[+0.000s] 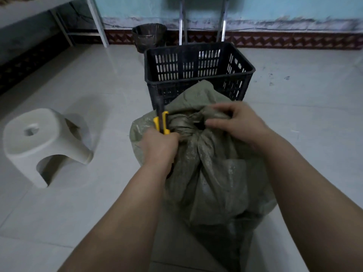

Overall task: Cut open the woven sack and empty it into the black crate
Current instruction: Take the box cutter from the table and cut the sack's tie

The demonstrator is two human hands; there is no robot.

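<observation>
A grey-green woven sack stands on the tiled floor in front of me, its neck bunched and tied shut at the top. My left hand grips a yellow-and-black utility knife at the left side of the tied neck, the knife pointing up and away. My right hand pinches the gathered fabric on the right of the neck. Just behind the sack sits the black slatted crate, which looks empty inside.
A white plastic stool stands on the floor to the left. Behind the crate are a dark waste bin and metal trolley legs against the wall. A table frame is at the back left.
</observation>
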